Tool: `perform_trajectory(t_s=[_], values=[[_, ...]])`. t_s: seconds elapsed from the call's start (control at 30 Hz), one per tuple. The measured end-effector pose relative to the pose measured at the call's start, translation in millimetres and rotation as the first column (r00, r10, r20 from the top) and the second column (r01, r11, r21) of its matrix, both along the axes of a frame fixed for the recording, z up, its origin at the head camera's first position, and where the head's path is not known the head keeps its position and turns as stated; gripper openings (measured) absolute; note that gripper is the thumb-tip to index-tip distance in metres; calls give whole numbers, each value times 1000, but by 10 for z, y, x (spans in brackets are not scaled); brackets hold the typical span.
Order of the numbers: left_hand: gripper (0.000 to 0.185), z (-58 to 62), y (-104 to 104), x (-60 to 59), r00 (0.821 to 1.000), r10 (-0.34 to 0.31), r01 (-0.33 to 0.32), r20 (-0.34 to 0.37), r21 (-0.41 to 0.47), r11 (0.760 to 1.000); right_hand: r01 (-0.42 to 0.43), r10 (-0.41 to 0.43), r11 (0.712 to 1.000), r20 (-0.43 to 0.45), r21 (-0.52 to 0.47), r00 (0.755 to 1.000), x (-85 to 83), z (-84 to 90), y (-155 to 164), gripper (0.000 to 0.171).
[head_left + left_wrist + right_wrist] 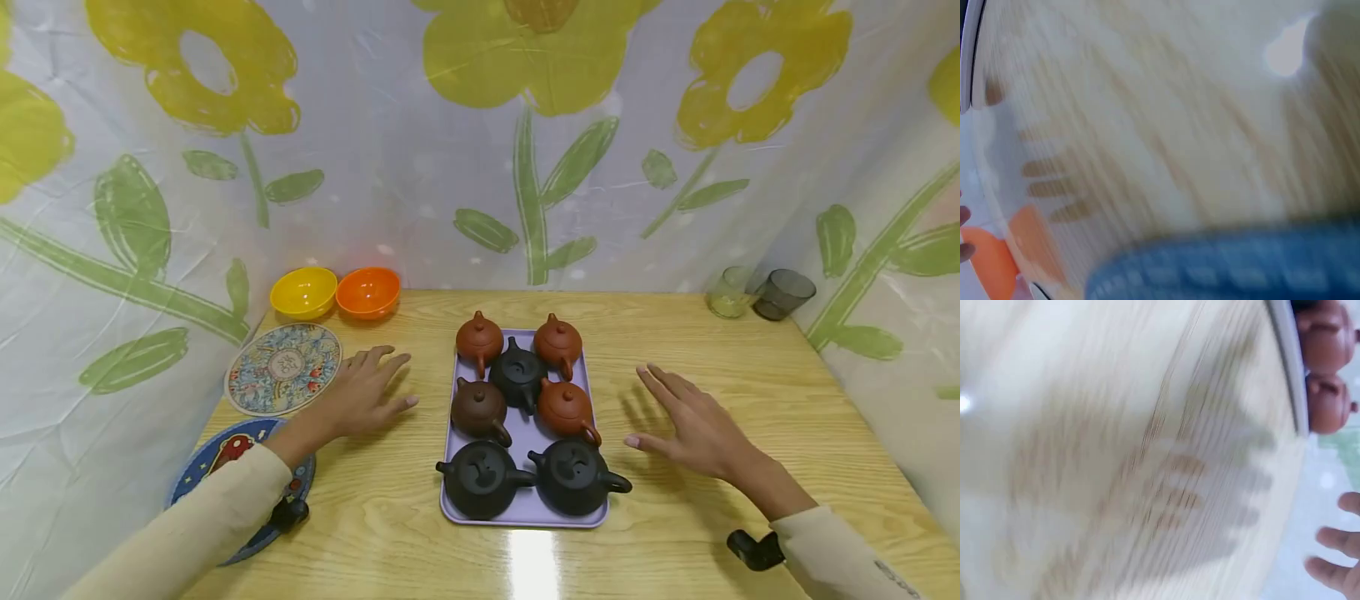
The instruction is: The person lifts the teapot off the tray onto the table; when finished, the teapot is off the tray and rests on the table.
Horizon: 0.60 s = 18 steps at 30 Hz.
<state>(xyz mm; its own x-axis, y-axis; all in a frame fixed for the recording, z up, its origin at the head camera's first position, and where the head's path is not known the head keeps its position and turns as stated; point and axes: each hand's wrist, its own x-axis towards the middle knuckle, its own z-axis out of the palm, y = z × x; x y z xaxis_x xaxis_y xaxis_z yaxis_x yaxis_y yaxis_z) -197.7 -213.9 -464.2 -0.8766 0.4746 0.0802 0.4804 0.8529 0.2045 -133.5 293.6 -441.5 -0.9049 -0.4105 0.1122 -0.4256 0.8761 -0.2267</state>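
A lilac tray point(522, 433) sits mid-table and carries several small clay teapots: reddish ones point(480, 337) at the back, a dark brown one point(478, 408), and black ones point(483, 477) at the front. My left hand point(367, 392) hovers left of the tray, fingers spread, holding nothing. Right of the tray my right hand point(693, 421) is likewise flat and spread, empty. Both wrist views are blurred; the right wrist view shows fingertips point(1338, 559) and two reddish teapots point(1329, 369).
A yellow bowl point(303, 292) and an orange bowl point(367, 292) stand at the back left. Two patterned round mats point(283, 368) point(232, 450) lie along the left edge. Two glass cups point(757, 293) sit at the back right. A flowered sheet surrounds the wooden table point(750, 375).
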Motion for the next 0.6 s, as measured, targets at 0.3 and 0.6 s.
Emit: perform_trajectory(t_s=[0.3, 0.6], values=[[59, -4, 235, -139, 973, 34, -96, 228, 268, 959, 79, 18, 924, 249, -373, 968, 265, 41, -228, 61], [44, -46, 518, -295, 906, 81, -282, 415, 450, 847, 207, 30, 836, 420, -507, 907, 452, -61, -445, 31]])
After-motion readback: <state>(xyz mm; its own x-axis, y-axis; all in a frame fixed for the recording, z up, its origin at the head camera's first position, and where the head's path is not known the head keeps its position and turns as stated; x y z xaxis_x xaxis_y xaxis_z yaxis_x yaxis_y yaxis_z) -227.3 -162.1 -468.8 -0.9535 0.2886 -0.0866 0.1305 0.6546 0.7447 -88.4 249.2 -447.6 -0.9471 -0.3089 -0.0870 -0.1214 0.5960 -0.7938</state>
